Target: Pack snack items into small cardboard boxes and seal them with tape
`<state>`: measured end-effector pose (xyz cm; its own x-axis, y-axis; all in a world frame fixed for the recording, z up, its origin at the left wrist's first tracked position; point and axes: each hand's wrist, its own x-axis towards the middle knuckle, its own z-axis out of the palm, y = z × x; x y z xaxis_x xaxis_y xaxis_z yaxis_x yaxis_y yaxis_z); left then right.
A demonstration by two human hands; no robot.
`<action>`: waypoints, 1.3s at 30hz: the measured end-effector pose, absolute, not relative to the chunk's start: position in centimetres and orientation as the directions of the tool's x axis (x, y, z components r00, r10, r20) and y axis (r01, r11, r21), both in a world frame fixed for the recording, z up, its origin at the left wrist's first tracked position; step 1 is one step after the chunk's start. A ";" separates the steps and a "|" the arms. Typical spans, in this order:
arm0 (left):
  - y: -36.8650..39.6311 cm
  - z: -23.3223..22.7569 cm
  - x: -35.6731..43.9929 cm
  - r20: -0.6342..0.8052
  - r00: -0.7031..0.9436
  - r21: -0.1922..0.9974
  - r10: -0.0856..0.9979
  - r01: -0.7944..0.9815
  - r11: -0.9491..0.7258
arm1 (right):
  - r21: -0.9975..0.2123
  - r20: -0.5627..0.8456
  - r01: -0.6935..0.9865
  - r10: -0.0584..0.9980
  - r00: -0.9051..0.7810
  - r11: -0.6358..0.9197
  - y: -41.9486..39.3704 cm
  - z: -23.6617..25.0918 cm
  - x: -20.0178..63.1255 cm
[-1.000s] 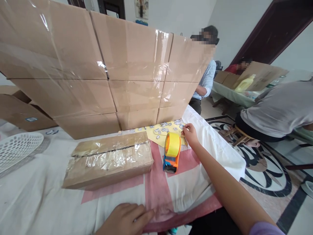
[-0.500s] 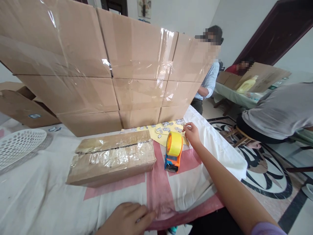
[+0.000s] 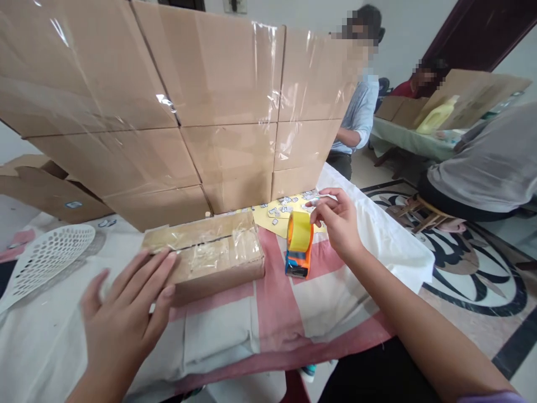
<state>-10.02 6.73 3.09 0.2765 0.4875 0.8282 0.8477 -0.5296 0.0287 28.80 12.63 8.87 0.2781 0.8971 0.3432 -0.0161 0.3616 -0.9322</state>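
Note:
A long cardboard box (image 3: pixel 222 246) lies on the cloth-covered table, with clear tape across its seam. My left hand (image 3: pixel 130 308) is spread open at the box's near left end, its fingertips over the top face; whether they touch is unclear. To the right of the box stands an orange and blue tape dispenser (image 3: pixel 309 254) with a yellow roll of tape (image 3: pixel 298 232). Just beside it, my right hand (image 3: pixel 338 218) hovers with loosely bent fingers held apart, close to the roll. Nothing shows clearly between those fingers.
Stacked cardboard boxes (image 3: pixel 229 78) form a tall wall at the back. On the left are a white perforated basket (image 3: pixel 54 254) and an open carton (image 3: pixel 62 193). A yellow patterned sheet (image 3: pixel 272 215) lies behind the dispenser. Several people sit beyond, near another table (image 3: pixel 398 134).
My left hand has risen from the table's front edge to the small box, fingers spreading. My right hand's fingers have loosened beside the tape dispenser. The view has shifted slightly.

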 end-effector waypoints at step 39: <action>8.8 1.7 -11.2 0.906 0.100 0.245 0.411 0.670 -0.701 | -0.987 0.107 0.096 0.970 -0.218 0.131 5.9 1.9 19.6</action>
